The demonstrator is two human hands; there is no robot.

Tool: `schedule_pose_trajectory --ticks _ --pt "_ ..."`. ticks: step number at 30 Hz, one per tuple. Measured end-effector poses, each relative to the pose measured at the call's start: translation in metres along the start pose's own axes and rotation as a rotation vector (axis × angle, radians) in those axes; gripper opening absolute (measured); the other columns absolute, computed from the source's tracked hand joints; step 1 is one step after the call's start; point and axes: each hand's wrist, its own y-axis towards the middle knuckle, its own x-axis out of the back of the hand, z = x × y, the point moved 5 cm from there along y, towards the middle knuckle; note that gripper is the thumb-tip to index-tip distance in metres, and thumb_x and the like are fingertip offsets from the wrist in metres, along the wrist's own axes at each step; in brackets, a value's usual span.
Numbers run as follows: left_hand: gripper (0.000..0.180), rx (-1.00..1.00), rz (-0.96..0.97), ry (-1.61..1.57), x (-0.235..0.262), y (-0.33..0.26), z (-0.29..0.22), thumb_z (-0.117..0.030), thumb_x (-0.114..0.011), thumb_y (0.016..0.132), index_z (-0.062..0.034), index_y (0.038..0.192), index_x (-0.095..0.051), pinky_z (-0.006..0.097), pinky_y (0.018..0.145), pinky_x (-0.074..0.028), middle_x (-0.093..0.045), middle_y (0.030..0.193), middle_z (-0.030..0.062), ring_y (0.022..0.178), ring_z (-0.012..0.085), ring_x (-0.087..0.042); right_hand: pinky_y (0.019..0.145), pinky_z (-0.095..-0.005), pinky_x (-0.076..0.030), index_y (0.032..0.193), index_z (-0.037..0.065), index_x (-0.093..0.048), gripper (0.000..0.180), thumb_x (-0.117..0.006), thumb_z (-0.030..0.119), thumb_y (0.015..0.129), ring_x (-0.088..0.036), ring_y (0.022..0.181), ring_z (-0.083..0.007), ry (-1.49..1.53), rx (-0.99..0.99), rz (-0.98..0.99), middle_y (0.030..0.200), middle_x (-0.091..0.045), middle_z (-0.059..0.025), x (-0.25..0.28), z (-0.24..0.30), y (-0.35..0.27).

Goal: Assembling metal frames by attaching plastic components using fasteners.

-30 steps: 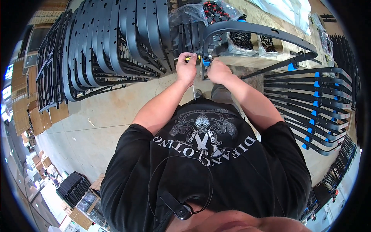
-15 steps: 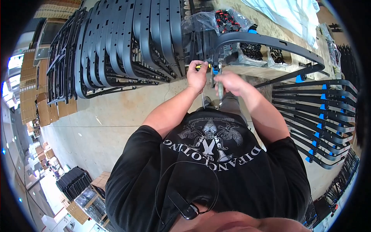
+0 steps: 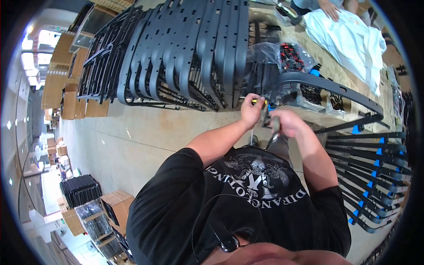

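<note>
My left hand (image 3: 251, 113) is closed around a slim yellow-and-black tool (image 3: 259, 101), likely a screwdriver; a thin metal shaft hangs below the fist. Close beside it, my right hand (image 3: 289, 122) grips a tool with a grey-green handle (image 3: 276, 126), whose kind I cannot make out. Both hands are at the near end of a bent black metal frame (image 3: 335, 84) that lies over the bench edge. A small blue piece (image 3: 271, 107) shows at that end, between the hands. Fingers partly hide the contact there.
Many black frames (image 3: 190, 48) stand stacked at the left. More frames with blue pieces (image 3: 375, 172) hang at the right. The wooden bench (image 3: 300, 35) holds a bag of red-and-black parts (image 3: 291, 57), boxes of small black parts (image 3: 311, 94) and white sheeting (image 3: 346, 39), touched by another person's hand (image 3: 329, 9).
The view has swung, so everything sits lower and further right, and another person's hand now shows at the top. Both hands stay at the frame end with their tools.
</note>
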Motion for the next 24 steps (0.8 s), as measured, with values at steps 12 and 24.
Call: schedule_pose_trajectory --ticks 12,24 --pt "0.018 -0.112 -0.008 0.137 -0.002 -0.004 -0.018 -0.019 -0.073 0.094 -0.0055 0.095 -0.061 0.029 0.08 -0.047 -0.062 0.093 0.004 0.086 0.0131 -0.055 0.062 -0.0461 -0.056 0.107 0.001 -0.06 0.025 -0.06 0.024 0.097 -0.071 0.071 -0.0321 -0.237 0.178 -0.14 0.085 -0.07 -0.0161 0.015 -0.023 0.025" --pt "0.02 -0.026 0.038 0.101 -0.009 -0.012 -0.03 -0.024 -0.073 0.093 -0.0072 0.097 -0.062 0.034 0.076 -0.049 -0.064 0.087 0.0075 0.081 0.0166 -0.057 0.052 -0.043 -0.054 0.095 -0.004 -0.059 0.018 -0.056 0.014 0.095 -0.07 0.063 -0.0302 -0.739 0.295 -0.446 0.077 -0.066 -0.0155 0.034 -0.048 0.053"
